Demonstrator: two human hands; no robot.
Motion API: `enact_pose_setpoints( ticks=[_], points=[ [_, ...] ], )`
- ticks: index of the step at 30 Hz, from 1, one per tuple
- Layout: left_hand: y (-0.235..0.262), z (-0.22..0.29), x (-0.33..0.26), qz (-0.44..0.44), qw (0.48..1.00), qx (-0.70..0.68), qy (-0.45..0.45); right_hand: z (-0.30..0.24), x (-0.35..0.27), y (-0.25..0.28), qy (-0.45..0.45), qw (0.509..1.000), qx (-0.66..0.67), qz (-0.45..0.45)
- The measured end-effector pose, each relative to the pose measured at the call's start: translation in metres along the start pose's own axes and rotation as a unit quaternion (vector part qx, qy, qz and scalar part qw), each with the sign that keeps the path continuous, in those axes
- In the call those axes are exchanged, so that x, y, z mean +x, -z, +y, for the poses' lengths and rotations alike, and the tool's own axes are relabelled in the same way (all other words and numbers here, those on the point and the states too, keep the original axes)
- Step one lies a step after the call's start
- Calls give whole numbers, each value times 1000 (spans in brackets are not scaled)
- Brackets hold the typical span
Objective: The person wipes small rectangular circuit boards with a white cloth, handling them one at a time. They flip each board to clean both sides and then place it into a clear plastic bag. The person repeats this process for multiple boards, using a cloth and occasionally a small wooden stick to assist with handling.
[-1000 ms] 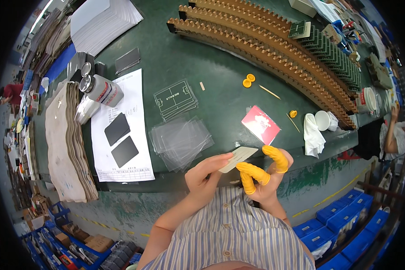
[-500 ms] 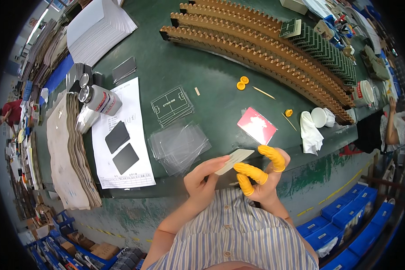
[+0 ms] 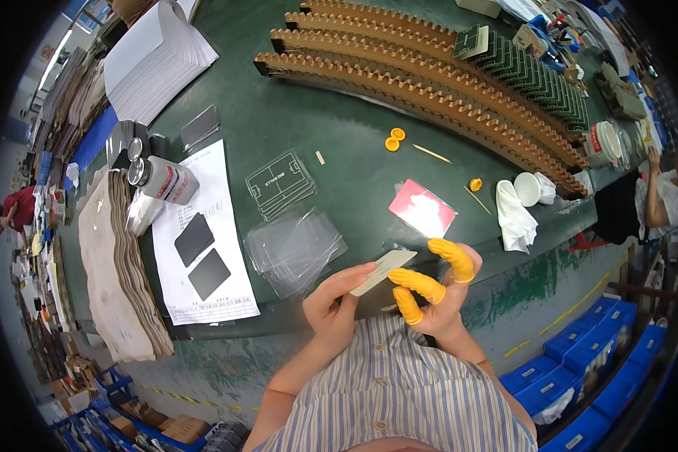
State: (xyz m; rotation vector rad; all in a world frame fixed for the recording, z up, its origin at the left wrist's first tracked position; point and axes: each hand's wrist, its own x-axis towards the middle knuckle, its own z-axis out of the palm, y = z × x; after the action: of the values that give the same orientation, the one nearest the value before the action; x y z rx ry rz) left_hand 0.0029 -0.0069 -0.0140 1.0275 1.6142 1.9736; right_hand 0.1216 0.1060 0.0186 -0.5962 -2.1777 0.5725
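My left hand (image 3: 331, 307) is closed on a thin pale card (image 3: 384, 271), pinching it at its left end and holding it tilted above the near table edge. Yellow rubber finger cots cover the thumb and several fingertips of my right hand (image 3: 438, 292). Its fingers are spread beside the card's right end, with nothing visibly held between them. Just beyond the hands lies a pink-and-white card in a clear sleeve (image 3: 423, 209). To the left are a pile of clear plastic sleeves (image 3: 294, 245) and a small stack of dark green cards with white lines (image 3: 280, 183).
Long notched wooden racks (image 3: 399, 94) cross the far side, partly filled with green cards (image 3: 535, 79). Spare yellow finger cots (image 3: 393, 142), a wooden stick (image 3: 432, 154) and a white cloth (image 3: 515, 218) lie at right. Left are a printed sheet (image 3: 203, 290) and a bottle (image 3: 169, 181).
The whole view has shifted slightly. My left hand and the pale card have moved a little to the left; my right hand has hardly moved.
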Motion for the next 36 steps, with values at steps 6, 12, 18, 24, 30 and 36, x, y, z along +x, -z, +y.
enact_pose_setpoints(
  ticks=[6, 12, 18, 24, 30, 36],
  points=[
    [0, 1, 0, 0, 1000, 3, -4, 3, -1, 0, 0, 1000, -19, -1],
    [0, 2, 1, 2, 1000, 1, -6, 1, 1, 1, -3, 1000, -8, 11],
    [-1, 2, 0, 9, 1000, -5, -6, 4, -2, 1, -17, 1000, -18, 12],
    [-1, 1, -1, 14, 1000, -10, -7, 5, -1, 2, -22, 999, -22, 18],
    [-1, 1, -1, 13, 1000, -11, -8, 3, -2, 2, -9, 1000, -16, 5],
    [-1, 1, -1, 16, 1000, -13, -7, 4, -3, 2, -7, 999, -31, 7]
  ],
)
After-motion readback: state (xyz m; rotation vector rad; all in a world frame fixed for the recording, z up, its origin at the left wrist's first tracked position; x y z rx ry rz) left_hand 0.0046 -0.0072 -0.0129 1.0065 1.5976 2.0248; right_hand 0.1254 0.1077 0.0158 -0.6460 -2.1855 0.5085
